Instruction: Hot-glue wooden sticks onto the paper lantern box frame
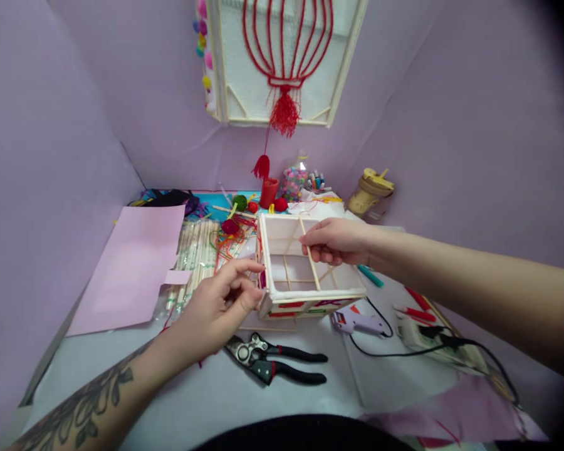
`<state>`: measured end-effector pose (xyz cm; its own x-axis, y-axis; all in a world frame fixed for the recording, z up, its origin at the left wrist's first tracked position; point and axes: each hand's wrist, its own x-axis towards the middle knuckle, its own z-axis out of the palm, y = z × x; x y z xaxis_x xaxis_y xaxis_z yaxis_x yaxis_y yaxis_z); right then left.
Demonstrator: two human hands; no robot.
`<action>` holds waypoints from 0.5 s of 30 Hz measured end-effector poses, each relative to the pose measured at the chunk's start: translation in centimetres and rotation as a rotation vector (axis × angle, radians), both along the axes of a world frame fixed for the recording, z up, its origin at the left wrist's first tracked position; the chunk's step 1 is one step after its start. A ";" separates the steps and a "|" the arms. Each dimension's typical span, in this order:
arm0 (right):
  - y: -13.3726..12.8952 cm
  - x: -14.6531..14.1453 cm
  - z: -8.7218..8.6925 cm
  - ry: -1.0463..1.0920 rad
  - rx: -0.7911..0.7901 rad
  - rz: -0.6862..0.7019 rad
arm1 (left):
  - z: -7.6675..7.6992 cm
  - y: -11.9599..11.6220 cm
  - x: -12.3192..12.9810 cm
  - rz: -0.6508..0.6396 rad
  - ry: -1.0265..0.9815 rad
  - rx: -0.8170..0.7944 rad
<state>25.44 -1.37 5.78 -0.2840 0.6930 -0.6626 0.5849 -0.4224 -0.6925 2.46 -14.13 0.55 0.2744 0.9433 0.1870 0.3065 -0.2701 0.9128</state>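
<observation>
A box frame of pale wooden sticks with white walls [317, 293] stands on the table, with red, green and purple decoration on its sides. My right hand [331, 243] pinches a thin wooden stick [313, 266] that spans the box's top from back to front. On the left, my left hand [230, 291] has its index finger and thumb apart at the box's side wall; the other fingers are curled. Whether its fingertips press on the wall is hard to tell. More sticks cross inside the box.
Black-handled pruning shears [282, 360] lie in front of the box. A purple glue gun [360, 321] with a black cord and a power strip [439, 341] are at right. Bundled sticks [197, 244] and pink card [136, 263] lie left. A large decorated panel [286, 56] hangs above.
</observation>
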 end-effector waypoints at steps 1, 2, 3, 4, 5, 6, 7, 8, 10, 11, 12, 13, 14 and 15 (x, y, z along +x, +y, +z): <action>0.0 0.0 0.0 0.001 0.000 0.001 | 0.0 0.0 0.0 0.003 0.002 0.000; 0.0 0.0 0.0 0.002 0.001 0.002 | 0.0 0.0 0.0 0.004 0.004 -0.001; 0.0 0.0 -0.1 0.002 0.002 0.002 | 0.0 0.0 0.0 0.004 0.006 -0.005; -0.1 0.0 -0.1 0.002 0.002 0.002 | 0.0 0.0 -0.1 0.004 0.007 -0.009; -0.1 0.0 -0.1 0.001 0.002 0.001 | 0.1 -0.1 -0.1 0.004 0.008 -0.011; -0.1 0.0 -0.1 0.000 0.000 0.001 | 0.1 -0.1 -0.1 0.004 0.007 -0.014; -0.1 0.0 -0.1 0.000 -0.001 0.000 | 0.1 -0.1 -0.1 0.004 0.005 -0.016; -0.1 -0.1 -0.1 0.000 -0.003 0.000 | 0.1 -0.1 -0.1 0.002 0.003 -0.017; -0.1 -0.1 -0.1 0.004 -0.005 -0.002 | 0.1 0.0 -0.1 0.000 0.002 -0.017; -0.1 -0.2 -0.1 0.005 -0.006 -0.003 | 0.1 0.0 0.0 -0.001 0.002 -0.016; 0.0 -0.2 -0.1 0.006 -0.007 -0.004 | 0.1 0.0 0.0 -0.002 0.003 -0.012; 0.0 -0.2 -0.1 0.005 -0.009 -0.005 | 0.0 0.0 0.0 -0.002 0.004 -0.010; 0.0 -0.2 -0.1 0.005 -0.010 -0.006 | 0.0 0.0 0.0 -0.002 0.005 -0.009; 0.0 -0.2 -0.1 0.004 -0.011 -0.007 | 0.0 0.0 0.0 -0.001 0.006 -0.006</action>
<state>25.20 -1.37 5.69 -0.2818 0.6876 -0.6691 0.5794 -0.4339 -0.6899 2.46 -14.10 0.56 0.2762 0.9441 0.1801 0.3113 -0.2651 0.9126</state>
